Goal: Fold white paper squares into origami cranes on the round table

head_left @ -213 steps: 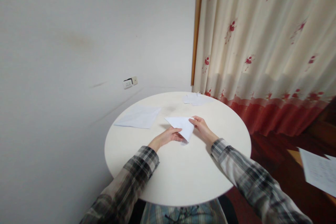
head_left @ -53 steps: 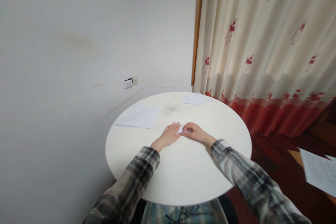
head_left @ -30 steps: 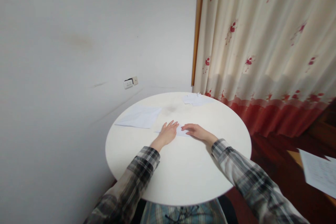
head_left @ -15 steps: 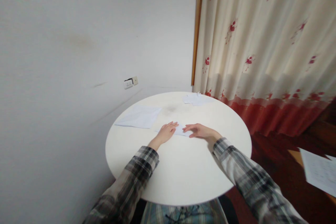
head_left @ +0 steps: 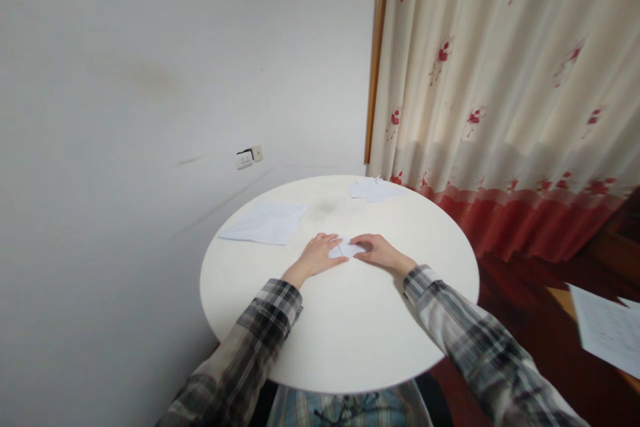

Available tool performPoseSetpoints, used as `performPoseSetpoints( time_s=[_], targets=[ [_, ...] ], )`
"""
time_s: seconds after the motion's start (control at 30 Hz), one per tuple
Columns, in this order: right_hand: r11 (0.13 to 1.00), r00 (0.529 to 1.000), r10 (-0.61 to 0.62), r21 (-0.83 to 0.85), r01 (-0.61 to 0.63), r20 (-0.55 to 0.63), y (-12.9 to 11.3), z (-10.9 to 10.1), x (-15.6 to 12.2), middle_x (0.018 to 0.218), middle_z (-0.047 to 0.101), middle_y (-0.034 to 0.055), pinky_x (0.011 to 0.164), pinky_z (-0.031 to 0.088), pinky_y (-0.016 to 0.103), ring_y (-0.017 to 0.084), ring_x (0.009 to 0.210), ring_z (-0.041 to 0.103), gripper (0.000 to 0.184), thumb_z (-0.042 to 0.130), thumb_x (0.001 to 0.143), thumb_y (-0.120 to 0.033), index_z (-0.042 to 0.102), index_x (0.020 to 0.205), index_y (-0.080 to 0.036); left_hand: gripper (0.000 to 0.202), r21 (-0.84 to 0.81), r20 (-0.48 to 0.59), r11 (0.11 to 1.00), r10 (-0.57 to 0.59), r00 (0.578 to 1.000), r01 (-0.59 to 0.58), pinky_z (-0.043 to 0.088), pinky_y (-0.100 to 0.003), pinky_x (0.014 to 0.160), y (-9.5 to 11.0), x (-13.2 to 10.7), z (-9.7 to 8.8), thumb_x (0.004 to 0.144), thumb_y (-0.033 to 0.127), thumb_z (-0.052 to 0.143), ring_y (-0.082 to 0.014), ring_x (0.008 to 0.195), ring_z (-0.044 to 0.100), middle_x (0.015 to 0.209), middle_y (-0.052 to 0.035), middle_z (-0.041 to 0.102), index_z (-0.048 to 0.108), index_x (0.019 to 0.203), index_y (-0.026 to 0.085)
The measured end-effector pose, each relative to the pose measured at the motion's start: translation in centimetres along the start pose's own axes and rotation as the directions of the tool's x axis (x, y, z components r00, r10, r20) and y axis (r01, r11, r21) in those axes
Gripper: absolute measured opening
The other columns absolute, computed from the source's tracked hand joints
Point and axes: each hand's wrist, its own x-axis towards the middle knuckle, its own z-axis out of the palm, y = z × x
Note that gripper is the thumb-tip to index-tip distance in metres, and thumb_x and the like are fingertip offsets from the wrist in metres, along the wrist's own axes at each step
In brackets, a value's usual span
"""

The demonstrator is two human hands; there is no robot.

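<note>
A small folded white paper (head_left: 345,248) lies flat on the round white table (head_left: 350,340), near its middle. My left hand (head_left: 319,255) rests on the paper's left part with fingers bent over its edge. My right hand (head_left: 376,250) presses down on the paper's right part, fingers together and lying flat. Most of the paper is hidden beneath both hands. Both arms wear plaid sleeves.
A flat white sheet (head_left: 265,223) lies at the table's back left. A crumpled white paper (head_left: 373,188) sits at the far edge. A curtain (head_left: 505,93) hangs on the right, a wall socket (head_left: 248,157) is behind, and printed sheets (head_left: 607,333) lie at lower right.
The paper was lifted as a triangle seven seconds ago; it is now flat and smaller. Since half a second ago both hands drew closer together over it.
</note>
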Motion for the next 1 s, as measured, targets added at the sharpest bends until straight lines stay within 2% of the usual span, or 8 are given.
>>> performPoseSetpoints(
  time_s=[0.4, 0.77, 1.0],
  targets=[
    [1.000, 1.000, 0.003, -0.025, -0.003, -0.007, -0.02, 0.12, 0.03, 0.097, 0.067, 0.0060, 0.083, 0.046, 0.031, 0.018, 0.087, 0.061, 0.033, 0.064, 0.072, -0.037, 0.064, 0.099, -0.018, 0.055, -0.054, -0.082, 0.998, -0.018, 0.996, 0.014, 0.031, -0.033, 0.100, -0.04, 0.01, 0.17, 0.082, 0.058, 0.036, -0.0211, 0.114, 0.045, 0.125, -0.0063, 0.054, 0.057, 0.116, 0.019],
    [0.999, 1.000, -0.011, -0.048, 0.012, 0.009, -0.21, 0.04, 0.06, 0.097, 0.067, 0.0058, 0.083, 0.046, 0.032, 0.018, 0.087, 0.061, 0.027, 0.061, 0.073, -0.030, 0.065, 0.097, -0.019, 0.053, -0.066, -0.087, 0.998, -0.010, 0.996, 0.004, 0.032, -0.033, 0.099, -0.25, 0.11, 0.43, 0.085, 0.056, 0.032, -0.0201, 0.113, 0.046, 0.124, -0.0050, 0.055, 0.057, 0.115, 0.021],
    [0.999, 1.000, -0.007, -0.045, 0.007, 0.000, -0.16, 0.07, 0.06, 0.097, 0.068, 0.0063, 0.083, 0.046, 0.032, 0.018, 0.088, 0.062, 0.025, 0.060, 0.074, -0.027, 0.065, 0.097, -0.018, 0.059, -0.031, -0.073, 1.000, 0.003, 0.997, -0.005, 0.031, -0.032, 0.100, 0.05, -0.11, 0.00, 0.076, 0.060, 0.046, -0.0215, 0.113, 0.045, 0.125, -0.0073, 0.054, 0.055, 0.117, 0.018]
  ],
)
